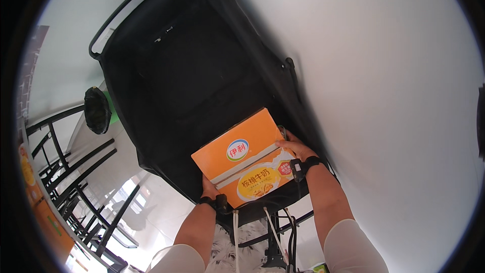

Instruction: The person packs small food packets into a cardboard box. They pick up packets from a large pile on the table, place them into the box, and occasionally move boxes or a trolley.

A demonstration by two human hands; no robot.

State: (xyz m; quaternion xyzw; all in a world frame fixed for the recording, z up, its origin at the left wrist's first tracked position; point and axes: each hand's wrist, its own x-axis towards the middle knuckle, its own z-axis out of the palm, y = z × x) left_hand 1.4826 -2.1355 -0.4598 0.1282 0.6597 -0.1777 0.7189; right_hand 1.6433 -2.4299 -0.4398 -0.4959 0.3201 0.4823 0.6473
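Note:
Between my two hands is an orange drink carton box (237,136) with a pale band across it and a yellow oval on its near face. It is tilted, its far left corner lower than the right one, at the near end of a deep black fabric cart (192,71). My left hand (209,188) grips the box's left end, its fingers partly hidden behind the box. At the right end, my right hand (295,146) holds on with the thumb on the top side. Both wrists wear dark bands with small devices.
Along the right runs a pale wall (384,81), close beside the cart. Black metal racks or chair frames (81,187) stand at the left, near a bin with a black liner (97,110). More orange boxes (48,222) show at the left rim. White cables (236,237) hang below the box.

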